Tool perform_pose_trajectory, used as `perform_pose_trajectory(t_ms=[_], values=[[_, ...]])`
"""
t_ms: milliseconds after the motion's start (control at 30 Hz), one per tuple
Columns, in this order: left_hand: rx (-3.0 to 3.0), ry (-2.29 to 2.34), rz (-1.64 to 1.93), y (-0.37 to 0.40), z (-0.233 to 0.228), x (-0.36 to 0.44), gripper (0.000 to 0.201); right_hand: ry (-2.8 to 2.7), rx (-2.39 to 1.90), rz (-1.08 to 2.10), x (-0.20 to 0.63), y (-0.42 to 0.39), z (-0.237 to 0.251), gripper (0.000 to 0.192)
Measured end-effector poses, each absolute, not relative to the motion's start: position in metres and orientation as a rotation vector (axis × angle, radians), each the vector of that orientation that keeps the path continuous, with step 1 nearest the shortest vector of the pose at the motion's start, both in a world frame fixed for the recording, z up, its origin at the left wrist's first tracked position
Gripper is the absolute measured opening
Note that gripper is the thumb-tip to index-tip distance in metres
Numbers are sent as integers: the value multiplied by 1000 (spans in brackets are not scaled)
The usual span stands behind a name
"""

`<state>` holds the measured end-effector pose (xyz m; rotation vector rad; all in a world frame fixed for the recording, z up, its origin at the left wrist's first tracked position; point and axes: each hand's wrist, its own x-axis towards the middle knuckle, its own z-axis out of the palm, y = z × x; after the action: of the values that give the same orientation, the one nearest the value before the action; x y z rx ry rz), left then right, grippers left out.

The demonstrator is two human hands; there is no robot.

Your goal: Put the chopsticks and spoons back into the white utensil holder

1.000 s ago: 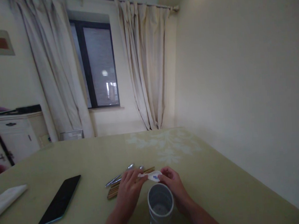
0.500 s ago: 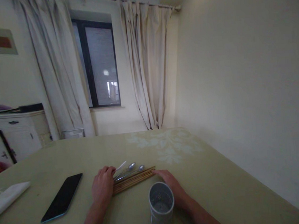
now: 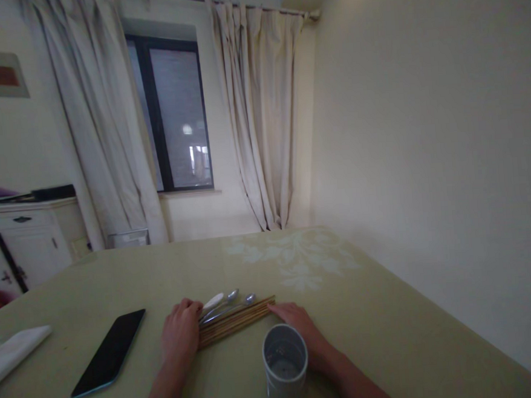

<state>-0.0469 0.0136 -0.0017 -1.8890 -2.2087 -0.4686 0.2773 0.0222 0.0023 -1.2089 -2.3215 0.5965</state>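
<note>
A: Chopsticks [image 3: 237, 320] are bundled flat near the front edge of the counter [image 3: 393, 335], running left-right with the far end angled a bit toward the back. We've got one of our hands at each end. Left hand [image 3: 180, 333] is curled loosely over the left ends, fingers bent down on them, not really pinching. Right hand [image 3: 302, 327] lies flat and open, fingertips just touching the right tips.

B: What about the shiny stuff behind them?

A: Metal spoons [image 3: 229, 300] plus a white spoon [image 3: 212, 301], lying right against the back side of the bundle. Grey perforated cup [image 3: 285, 364] stands upright in front, between our wrists, apart from the sticks.

B: How do we reckon the sticks handle?

A: Light, stiff, thin wood, we'd say. They look loose, so they'd probably roll and fan out on that glossy top. Squeezing the whole bundle around the middle seems the safer hold; grabbing one end likely lets the others splay.

B: Anything else around?

A: Dark phone [image 3: 109, 353] toward the left, white cloth [image 3: 13, 356] at the left edge.
</note>
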Motion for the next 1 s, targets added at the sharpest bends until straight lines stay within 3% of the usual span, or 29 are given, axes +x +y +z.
perform_pose_trajectory(t_ms=[133, 333, 700, 1000], values=[[-1923, -2168, -536, 13, 0, -49, 37, -2332, -1267, 515, 275, 26, -5, 54], [-2103, -2045, -872, 16, 5, -31, 33, -2264, -1310, 450, 273, 29, -9, 24], [-2825, -1868, -945, -2, -2, 28, 19, -2126, -1262, 506, 275, 33, -10, 13], [-2709, -1810, -1498, -8, 11, 64, 34, -1389, -850, 1254, 275, 22, 20, 43]])
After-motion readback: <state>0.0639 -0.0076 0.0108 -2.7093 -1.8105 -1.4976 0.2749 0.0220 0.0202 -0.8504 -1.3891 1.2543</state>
